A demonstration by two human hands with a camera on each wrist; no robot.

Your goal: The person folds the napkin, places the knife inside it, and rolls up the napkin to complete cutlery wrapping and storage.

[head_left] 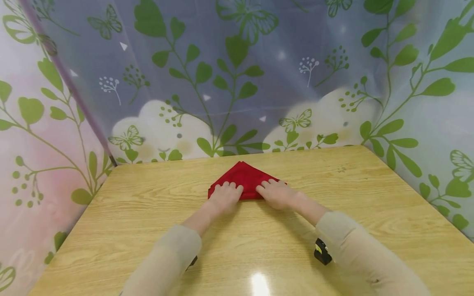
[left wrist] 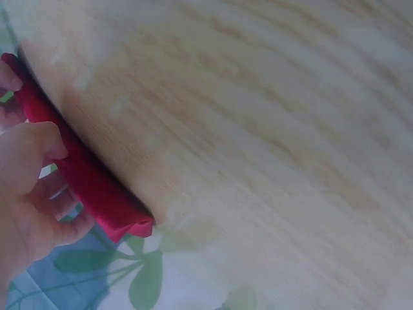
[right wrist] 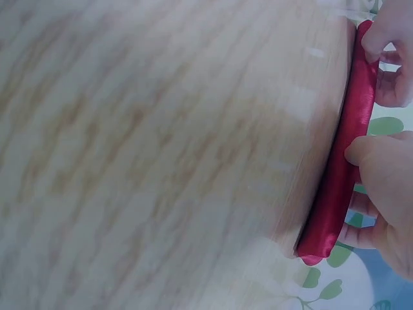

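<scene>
A red cloth (head_left: 242,176), folded into a roughly triangular shape with its point toward the back, lies on the wooden table. Its near edge is rolled into a thick band, seen as a red strip in the left wrist view (left wrist: 97,184) and in the right wrist view (right wrist: 345,155). My left hand (head_left: 225,197) grips the left part of this roll, thumb on the near side and fingers over the top. On the right part, my right hand (head_left: 277,194) holds it the same way. The cloth under the fingers is hidden.
The wooden table (head_left: 148,230) reaches back to a hanging fabric backdrop (head_left: 237,82) with leaves and butterflies. A black device (head_left: 322,251) sits under the right sleeve (head_left: 355,242). Light glares off the table's near edge.
</scene>
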